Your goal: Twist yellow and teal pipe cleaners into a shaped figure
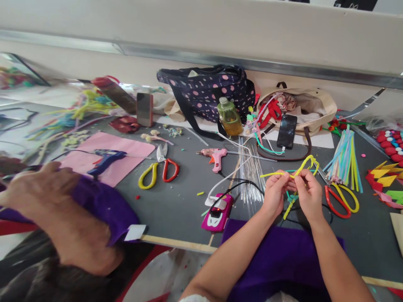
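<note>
A yellow pipe cleaner (310,160) is bent into a loop at the top, with a straight tail out to the left and a twisted length hanging below. My left hand (277,191) pinches it near the tail. Close beside, my right hand (308,193) has thumb and fingers closed on the same pipe cleaner, the fingertips of both hands almost touching. A green piece (292,197) shows behind and below the fingers, partly hidden. Right of my right hand lie scissors (341,201) with one red and one yellow handle.
A co-worker's arm (75,222) reaches in at left. A pink glue gun (215,157), clear sticks (252,176), a magenta power strip (218,214), a phone (286,131) and a bundle of pipe cleaners (346,155) surround my hands. Bags (208,92) stand along the wall.
</note>
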{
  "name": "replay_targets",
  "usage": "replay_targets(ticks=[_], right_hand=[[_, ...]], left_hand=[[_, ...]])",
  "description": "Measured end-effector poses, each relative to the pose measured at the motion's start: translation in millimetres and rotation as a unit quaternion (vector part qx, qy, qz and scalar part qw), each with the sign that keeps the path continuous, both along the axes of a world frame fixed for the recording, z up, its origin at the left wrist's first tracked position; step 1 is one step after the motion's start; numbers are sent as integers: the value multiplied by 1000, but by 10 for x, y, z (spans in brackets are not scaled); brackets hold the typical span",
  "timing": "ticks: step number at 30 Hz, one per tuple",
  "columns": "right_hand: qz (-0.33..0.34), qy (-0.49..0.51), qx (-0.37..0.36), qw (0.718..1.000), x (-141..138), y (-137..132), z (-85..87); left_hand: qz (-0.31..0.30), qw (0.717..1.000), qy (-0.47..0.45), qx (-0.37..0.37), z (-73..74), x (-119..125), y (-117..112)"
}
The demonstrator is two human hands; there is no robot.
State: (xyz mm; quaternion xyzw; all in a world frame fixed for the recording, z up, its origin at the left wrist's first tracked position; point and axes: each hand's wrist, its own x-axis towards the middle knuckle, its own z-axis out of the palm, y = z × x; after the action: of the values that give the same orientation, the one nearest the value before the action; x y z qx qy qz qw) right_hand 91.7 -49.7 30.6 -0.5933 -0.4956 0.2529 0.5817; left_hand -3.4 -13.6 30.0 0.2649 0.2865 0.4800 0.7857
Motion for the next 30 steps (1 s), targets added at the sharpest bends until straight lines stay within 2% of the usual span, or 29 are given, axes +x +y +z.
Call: replay_targets(ticks=[7, 15, 20, 30], right_hand=[[-6, -23, 18, 1000, -6, -8, -28], [24, -5, 22, 999, -20, -18, 48], [25, -57, 45, 997, 31, -13, 88], [78, -95, 29, 992, 117, -14, 103]], left_hand=[[-44, 996, -45, -62, -31, -17, 48], [-134, 988, -54, -47, -125, -49, 135], [-143, 987, -62, -42, -137, -56, 150], [-164, 983, -64, -45, -150, -54, 161]])
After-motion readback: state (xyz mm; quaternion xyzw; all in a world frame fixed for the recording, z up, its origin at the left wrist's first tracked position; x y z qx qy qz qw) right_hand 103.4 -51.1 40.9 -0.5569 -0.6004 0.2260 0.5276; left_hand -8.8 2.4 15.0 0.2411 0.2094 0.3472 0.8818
